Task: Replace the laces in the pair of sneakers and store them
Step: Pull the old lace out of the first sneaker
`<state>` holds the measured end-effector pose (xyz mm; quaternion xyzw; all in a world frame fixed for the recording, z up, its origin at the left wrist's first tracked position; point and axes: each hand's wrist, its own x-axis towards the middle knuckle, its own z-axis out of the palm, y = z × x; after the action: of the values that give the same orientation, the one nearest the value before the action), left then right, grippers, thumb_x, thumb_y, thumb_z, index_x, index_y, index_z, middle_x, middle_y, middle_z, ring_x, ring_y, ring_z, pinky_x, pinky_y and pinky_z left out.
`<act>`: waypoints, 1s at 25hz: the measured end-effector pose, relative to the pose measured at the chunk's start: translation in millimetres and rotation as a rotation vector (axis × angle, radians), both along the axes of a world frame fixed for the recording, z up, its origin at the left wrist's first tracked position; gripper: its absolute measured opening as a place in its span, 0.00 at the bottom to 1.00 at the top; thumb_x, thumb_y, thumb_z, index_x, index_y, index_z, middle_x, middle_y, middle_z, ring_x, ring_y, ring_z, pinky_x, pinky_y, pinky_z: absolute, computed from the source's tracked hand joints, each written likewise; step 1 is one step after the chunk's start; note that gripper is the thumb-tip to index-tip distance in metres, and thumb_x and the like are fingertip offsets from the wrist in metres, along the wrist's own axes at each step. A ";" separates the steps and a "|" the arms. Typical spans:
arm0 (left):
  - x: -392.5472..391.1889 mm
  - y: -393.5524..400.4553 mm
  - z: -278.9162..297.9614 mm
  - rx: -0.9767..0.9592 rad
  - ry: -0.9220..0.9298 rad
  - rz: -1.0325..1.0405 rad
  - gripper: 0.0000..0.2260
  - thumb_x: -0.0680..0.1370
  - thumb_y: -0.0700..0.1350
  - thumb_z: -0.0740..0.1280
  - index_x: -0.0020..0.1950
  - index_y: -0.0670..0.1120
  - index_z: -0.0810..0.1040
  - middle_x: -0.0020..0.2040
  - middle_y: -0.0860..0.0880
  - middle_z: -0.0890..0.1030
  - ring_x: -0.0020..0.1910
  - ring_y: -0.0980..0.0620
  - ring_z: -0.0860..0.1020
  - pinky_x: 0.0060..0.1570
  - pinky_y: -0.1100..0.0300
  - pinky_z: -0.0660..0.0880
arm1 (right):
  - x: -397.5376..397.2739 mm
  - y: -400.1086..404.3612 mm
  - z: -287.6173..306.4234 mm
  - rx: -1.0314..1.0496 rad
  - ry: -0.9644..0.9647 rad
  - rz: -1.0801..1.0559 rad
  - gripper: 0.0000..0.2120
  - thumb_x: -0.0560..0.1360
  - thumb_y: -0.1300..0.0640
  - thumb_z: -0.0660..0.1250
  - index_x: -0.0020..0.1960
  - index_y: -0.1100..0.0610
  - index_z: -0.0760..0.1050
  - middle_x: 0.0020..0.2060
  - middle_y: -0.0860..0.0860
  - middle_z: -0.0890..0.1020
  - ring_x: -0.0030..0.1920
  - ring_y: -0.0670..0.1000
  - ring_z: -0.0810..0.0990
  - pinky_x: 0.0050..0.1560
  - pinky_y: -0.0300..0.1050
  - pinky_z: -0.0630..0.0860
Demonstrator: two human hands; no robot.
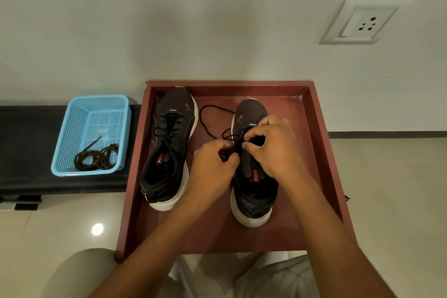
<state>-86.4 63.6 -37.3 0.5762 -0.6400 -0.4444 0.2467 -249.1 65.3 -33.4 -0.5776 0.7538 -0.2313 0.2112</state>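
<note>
We see a shallow dark-red wooden tray (321, 128) on the pale tiled floor, its far edge against the wall. Two black mesh sneakers with white soles and red logos stand in it, toes toward the far edge. The left sneaker (169, 147) sits near the tray's left edge, toe close to the far-left corner; its black lace is threaded through the eyelets, ends loose over the tongue. The right sneaker (254, 176) stands near the tray's middle, well apart from the first.

Both hands work over the right sneaker's eyelet rows. The left hand (212, 164) has fingers curled, pinching the thin black lace (205, 123) at the shoe's left side. The right hand (273, 145) is likewise curled, thumb and forefinger nipping the same lace over the tongue. A loose loop of that lace trails on the tray floor between the two toes.

Left of the tray, a light-blue perforated plastic basket (72, 128) rests on a black bench (26, 147); a coiled dark-brown lace (96, 157) lies at the basket's near edge.

A white wall socket (362, 22) is at upper right.
</note>
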 end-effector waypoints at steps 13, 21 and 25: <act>0.0 0.6 -3.3 0.014 -0.014 0.005 0.08 0.79 0.45 0.69 0.57 0.49 0.85 0.45 0.57 0.85 0.41 0.60 0.82 0.46 0.59 0.81 | -35.1 16.7 16.1 -0.030 -0.006 -0.296 0.05 0.74 0.57 0.75 0.39 0.51 0.85 0.45 0.45 0.78 0.43 0.42 0.77 0.35 0.26 0.66; -0.2 0.5 -1.7 0.025 -0.005 0.009 0.05 0.79 0.45 0.69 0.50 0.49 0.85 0.42 0.55 0.85 0.41 0.59 0.82 0.47 0.54 0.81 | -51.3 20.0 17.2 0.004 -0.087 -0.422 0.06 0.74 0.57 0.71 0.39 0.51 0.83 0.37 0.45 0.84 0.38 0.42 0.80 0.36 0.34 0.71; 0.3 0.4 -1.0 0.035 -0.004 0.006 0.04 0.79 0.44 0.69 0.49 0.49 0.85 0.41 0.55 0.85 0.40 0.57 0.82 0.46 0.53 0.81 | -51.3 19.7 17.6 0.007 -0.097 -0.446 0.06 0.75 0.58 0.70 0.40 0.51 0.83 0.37 0.44 0.83 0.38 0.41 0.80 0.36 0.34 0.71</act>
<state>-86.1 64.1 -38.2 0.5833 -0.6307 -0.4538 0.2368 -300.4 85.0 -15.7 -0.3844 0.8526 -0.2971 0.1926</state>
